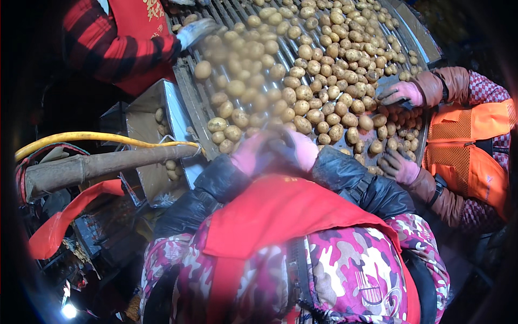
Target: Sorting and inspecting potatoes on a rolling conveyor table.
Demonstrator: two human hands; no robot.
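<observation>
My left hand (pixel 250 153) and my right hand (pixel 301 149) wear pink gloves with dark grey palms. They are close together at the near edge of a roller conveyor (pixel 192 95), in front of the red apron (pixel 291 206) on my chest. A blurred patch covers them, so I cannot tell what they hold or how the fingers are set. Just beyond lie many potatoes (pixel 301 107), some with dirt on their skins. A few potatoes (pixel 225 135) rest right by my left hand. Dark sleeve covers (pixel 356 178) run over both forearms.
At right, a person in an orange vest (pixel 457 137) has gloved hands (pixel 400 166) among the potatoes. A co-worker's gloved hand (pixel 196 32) reaches over the far left rollers. Left of me stand a cardboard box (pixel 147 117) holding potatoes, a bamboo pole (pixel 109 166) and a yellow hose (pixel 93 137).
</observation>
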